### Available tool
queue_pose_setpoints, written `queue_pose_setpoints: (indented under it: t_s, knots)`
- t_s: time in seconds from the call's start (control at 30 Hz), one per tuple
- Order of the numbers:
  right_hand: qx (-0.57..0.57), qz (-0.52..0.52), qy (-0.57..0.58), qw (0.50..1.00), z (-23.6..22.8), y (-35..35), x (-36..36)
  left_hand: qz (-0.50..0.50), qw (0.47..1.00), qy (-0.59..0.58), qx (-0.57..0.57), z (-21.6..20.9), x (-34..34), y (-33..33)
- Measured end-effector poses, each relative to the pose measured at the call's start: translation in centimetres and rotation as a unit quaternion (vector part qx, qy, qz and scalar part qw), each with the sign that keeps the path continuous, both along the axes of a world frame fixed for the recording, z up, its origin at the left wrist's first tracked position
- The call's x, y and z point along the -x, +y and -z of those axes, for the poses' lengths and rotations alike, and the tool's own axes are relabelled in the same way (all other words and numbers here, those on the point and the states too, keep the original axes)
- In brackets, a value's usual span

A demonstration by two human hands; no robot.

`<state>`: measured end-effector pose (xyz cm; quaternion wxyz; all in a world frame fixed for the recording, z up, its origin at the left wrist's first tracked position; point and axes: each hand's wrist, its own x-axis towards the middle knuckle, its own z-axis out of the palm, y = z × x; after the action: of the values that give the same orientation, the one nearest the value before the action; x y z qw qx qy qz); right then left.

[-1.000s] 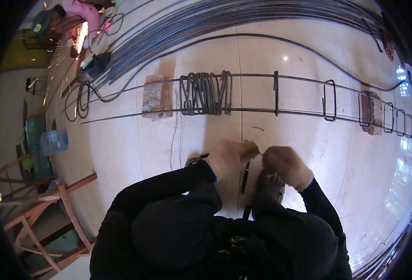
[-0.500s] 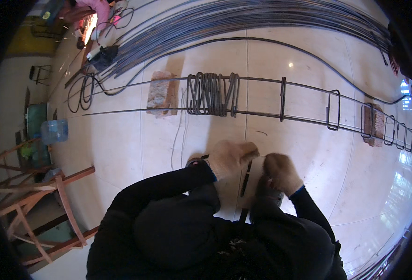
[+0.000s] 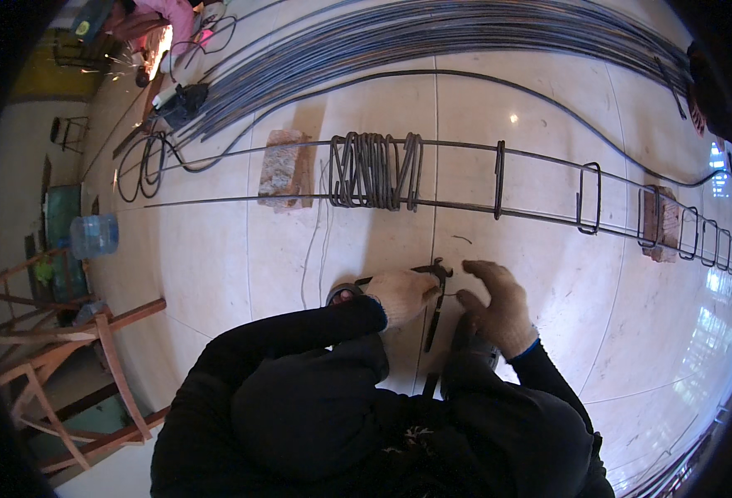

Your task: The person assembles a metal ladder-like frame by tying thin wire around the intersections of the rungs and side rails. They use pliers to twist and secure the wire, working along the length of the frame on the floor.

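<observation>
My left hand point(image 3: 401, 297), in a pale knitted glove, is closed low between my knees. A dark metal tool with a pincer-like head point(image 3: 442, 268) juts out beyond its fingers, and a handle end shows on the wrist side. A thin wire point(image 3: 452, 295) appears to run from the left fingertips toward my right hand. My right hand point(image 3: 507, 311), gloved too, is open with thumb and fingers apart, close to the wire. Below the left fingertips is a dark narrow bar point(image 3: 434, 324).
Ahead, two long rods carry bunched rectangular steel stirrups point(image 3: 372, 170) and spaced single ones point(image 3: 499, 180), propped on bricks point(image 3: 281, 168). Beyond lie a black cable point(image 3: 498, 80) and many rebars point(image 3: 432, 33). A person in pink point(image 3: 162, 12) works amid sparks. Wooden frames point(image 3: 75, 365) stand left.
My right hand has opened from a closed grip. My left hand has drawn slightly back and left, and the tool's head now shows beyond it.
</observation>
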<state>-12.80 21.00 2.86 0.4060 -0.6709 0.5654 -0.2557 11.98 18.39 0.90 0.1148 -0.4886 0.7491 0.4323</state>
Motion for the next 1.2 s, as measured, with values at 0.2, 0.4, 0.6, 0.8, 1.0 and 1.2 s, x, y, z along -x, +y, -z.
queue_pose_setpoints:
  t_s: [0.2, 0.4, 0.6, 0.8, 1.0, 1.2]
  knots:
    - [-0.041, -0.178, 0.157, 0.971, 0.6, -0.4, -1.6, 0.011, 0.997, 0.066, -0.030, 0.3, 0.9, -0.3]
    - [-0.080, -0.213, 0.128, 0.965, 3.3, 0.5, 1.0, -0.018, 0.998, 0.058, -0.008, -1.3, 0.2, -0.7]
    - [-0.014, -0.014, 0.180, 0.983, 7.3, 1.9, 5.4, -0.203, 0.886, -0.003, 0.417, -2.7, -2.6, -6.2]
    - [0.098, 0.053, 0.231, 0.966, 9.5, 2.9, 8.7, 0.015, 0.933, -0.078, 0.352, -4.0, -6.7, -15.0]
    - [0.109, 0.065, 0.223, 0.966, 10.8, 1.9, 8.8, 0.076, 0.946, -0.090, 0.302, -4.1, -5.2, -17.3]
    - [0.105, 0.046, 0.228, 0.967, 10.8, 1.6, 9.4, 0.027, 0.940, -0.087, 0.328, -4.4, -7.2, -17.0]
